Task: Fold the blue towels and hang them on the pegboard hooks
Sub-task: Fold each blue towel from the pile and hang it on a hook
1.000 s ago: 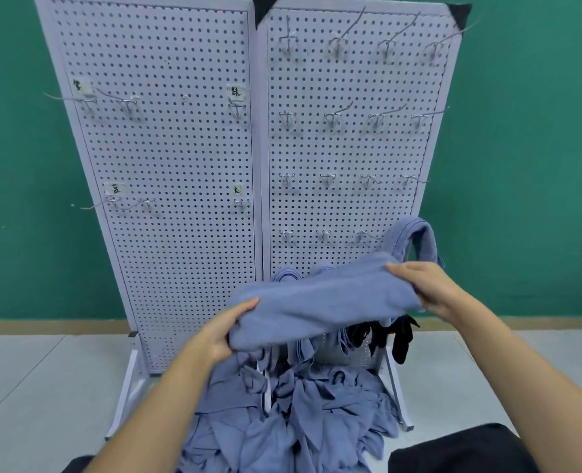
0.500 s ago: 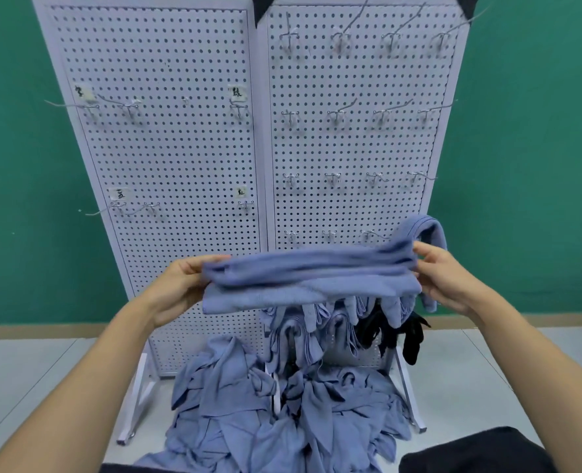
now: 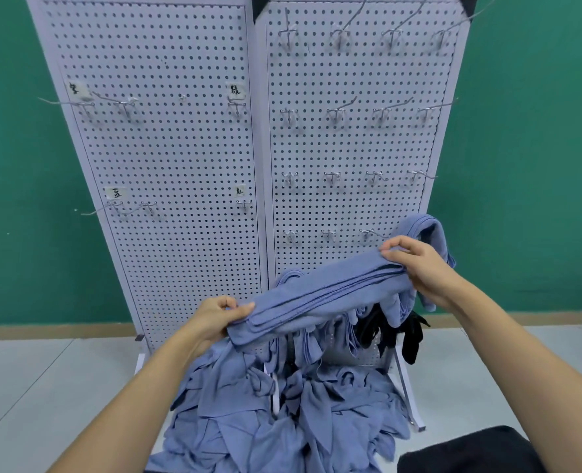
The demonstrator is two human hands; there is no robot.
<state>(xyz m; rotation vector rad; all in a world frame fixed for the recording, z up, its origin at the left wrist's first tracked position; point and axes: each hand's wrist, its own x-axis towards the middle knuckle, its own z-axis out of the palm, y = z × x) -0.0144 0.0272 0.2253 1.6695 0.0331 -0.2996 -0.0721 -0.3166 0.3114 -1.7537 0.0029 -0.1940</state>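
Hands, left hand [image 3: 216,319] and right hand [image 3: 419,264], grip folded towel [image 3: 316,295] before pegboard [image 3: 180,165].

Both hands hold a folded blue towel [image 3: 320,298] aslant, the left hand [image 3: 214,319] pinching its lower end, the right hand [image 3: 419,268] gripping its higher end, above a towel pile [image 3: 282,414].

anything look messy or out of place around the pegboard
Yes. A heap of blue towels lies crumpled and unfolded on the floor at the foot of the pegboard. Black cloths hang low on its right panel among blue ones, odd against all the blue.
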